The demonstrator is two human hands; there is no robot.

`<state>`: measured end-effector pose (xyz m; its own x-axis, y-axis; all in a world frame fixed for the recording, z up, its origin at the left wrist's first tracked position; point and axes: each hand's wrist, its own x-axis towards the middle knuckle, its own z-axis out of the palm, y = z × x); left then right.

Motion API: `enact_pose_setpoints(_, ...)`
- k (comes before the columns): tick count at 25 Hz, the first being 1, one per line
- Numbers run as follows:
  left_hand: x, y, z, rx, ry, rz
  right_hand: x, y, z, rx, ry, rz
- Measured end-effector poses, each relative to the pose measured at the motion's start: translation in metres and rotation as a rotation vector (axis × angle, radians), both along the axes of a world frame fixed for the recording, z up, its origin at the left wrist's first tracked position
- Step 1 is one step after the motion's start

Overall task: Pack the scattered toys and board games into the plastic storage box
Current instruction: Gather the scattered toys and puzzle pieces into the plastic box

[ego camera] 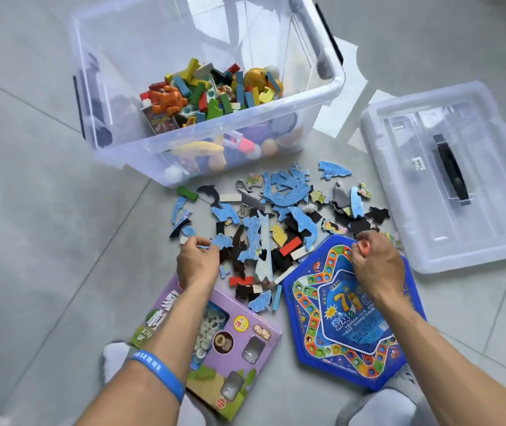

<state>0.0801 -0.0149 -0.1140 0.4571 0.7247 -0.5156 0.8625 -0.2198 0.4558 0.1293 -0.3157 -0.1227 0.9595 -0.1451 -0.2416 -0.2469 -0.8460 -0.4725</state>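
Left hand [197,259] pinches a blue puzzle piece [221,241], right hand [377,262] grips an orange piece [363,248]; box lid [448,179] lies beside.

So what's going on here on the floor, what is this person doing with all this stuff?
A person is tidying toys off a tiled floor. The left hand pinches a blue puzzle piece from the scattered pile, while the right hand grips something small and pink. The clear plastic storage box already holds coloured wooden blocks. Its lid lies beside it. A purple game box and a blue star-patterned board game remain unpacked.
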Motion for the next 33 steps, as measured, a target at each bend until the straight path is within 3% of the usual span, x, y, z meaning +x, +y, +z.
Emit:
enact_pose_setpoints(3, -0.032, 0.013, 0.000, 0.191, 0.084, -0.175, -0.026, 0.043, 0.008, 0.071, 0.066, 0.114)
enact_pose_setpoints(8, -0.025, 0.015, -0.011, 0.179, 0.288, -0.625, -0.041, 0.089, 0.013, -0.127, 0.214, 0.440)
enact_pose_setpoints(11, -0.006, 0.012, -0.015, 0.203, 0.378, -0.736, -0.022, 0.103, 0.010, -0.217, 0.358, 0.475)
enact_pose_setpoints(13, 0.002, 0.011, -0.019, 0.153, 0.326, -0.756, -0.015, 0.112, 0.005, -0.295, 0.379, 0.568)
enact_pose_setpoints(19, 0.004, -0.005, -0.029, -0.068, 0.144, -0.549, -0.015, 0.117, -0.005, -0.168, 0.259, 0.548)
enact_pose_setpoints(24, 0.003, -0.018, -0.027, -0.106, 0.011, -0.255, -0.023, 0.123, -0.007, 0.093, 0.170, 0.025)
enact_pose_setpoints(26, 0.003, -0.032, -0.025, -0.111, 0.012, -0.264, -0.016, 0.129, -0.008, 0.090, 0.239, -0.034)
enact_pose_setpoints(28, 0.011, -0.047, -0.023, -0.270, 0.002, -0.199, -0.009, 0.138, -0.010, 0.064, 0.320, 0.053)
enact_pose_setpoints(29, 0.016, -0.050, -0.019, -0.414, -0.031, -0.068, -0.008, 0.144, -0.010, 0.103, 0.348, 0.063)
enact_pose_setpoints(31, 0.029, -0.051, -0.010, -0.605, -0.054, 0.130, -0.005, 0.150, -0.015, 0.248, 0.373, -0.032)
enact_pose_setpoints(33, 0.037, -0.049, -0.006, -0.687, -0.052, 0.177, -0.002, 0.151, -0.018, 0.414, 0.446, -0.145)
